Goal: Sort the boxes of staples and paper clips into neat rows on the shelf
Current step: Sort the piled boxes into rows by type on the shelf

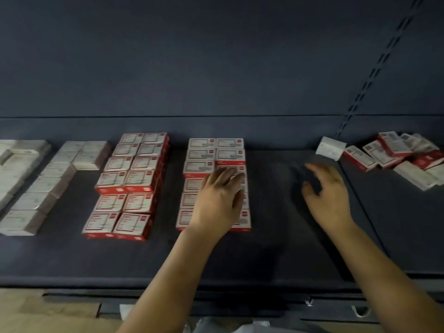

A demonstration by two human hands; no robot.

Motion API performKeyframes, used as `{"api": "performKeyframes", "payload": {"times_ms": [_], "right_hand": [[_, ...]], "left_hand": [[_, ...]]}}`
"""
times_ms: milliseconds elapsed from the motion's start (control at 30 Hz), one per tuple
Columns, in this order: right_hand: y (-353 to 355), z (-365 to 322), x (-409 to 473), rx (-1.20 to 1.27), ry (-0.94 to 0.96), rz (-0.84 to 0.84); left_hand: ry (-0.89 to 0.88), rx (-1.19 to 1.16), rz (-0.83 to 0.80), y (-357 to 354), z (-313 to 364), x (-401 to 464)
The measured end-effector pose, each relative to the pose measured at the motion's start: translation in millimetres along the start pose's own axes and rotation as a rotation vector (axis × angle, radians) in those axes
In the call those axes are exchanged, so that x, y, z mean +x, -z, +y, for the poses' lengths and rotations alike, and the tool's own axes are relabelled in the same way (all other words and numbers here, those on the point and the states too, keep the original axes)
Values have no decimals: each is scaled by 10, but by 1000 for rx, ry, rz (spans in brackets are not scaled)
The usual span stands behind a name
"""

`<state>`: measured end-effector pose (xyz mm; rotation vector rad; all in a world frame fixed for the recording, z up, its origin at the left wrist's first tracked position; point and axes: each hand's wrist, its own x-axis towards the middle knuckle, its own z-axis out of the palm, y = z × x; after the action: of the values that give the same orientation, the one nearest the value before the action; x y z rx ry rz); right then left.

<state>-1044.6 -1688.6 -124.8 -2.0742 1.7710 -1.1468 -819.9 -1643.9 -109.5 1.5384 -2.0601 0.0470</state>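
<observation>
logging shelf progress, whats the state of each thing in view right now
left hand: open, fingers flat on the middle red boxes
right hand: open, blurred, holding nothing, over bare shelf
middle red boxes: neat double row
left red boxes: neat stacked rows
pale boxes: lined up
loose boxes: jumbled heap, unsorted

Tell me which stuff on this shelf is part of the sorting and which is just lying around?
Part of the job:
red-and-white box rows
rows under the left hand
jumbled pile of boxes
pale box rows

Just lying about:
white paper slip
floor
</observation>
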Motion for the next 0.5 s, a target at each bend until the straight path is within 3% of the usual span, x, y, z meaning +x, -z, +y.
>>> {"api": "performKeyframes", "payload": {"times_ms": [133, 367, 500], "right_hand": [[180, 436, 388, 87, -333, -9], [236, 770, 885, 176, -523, -55], [152, 924, 980, 219, -526, -48]], "left_hand": [[57, 20, -68, -228, 171, 168], [103, 27, -77, -361, 486, 287], [92, 24, -105, -335, 537, 264]]}}
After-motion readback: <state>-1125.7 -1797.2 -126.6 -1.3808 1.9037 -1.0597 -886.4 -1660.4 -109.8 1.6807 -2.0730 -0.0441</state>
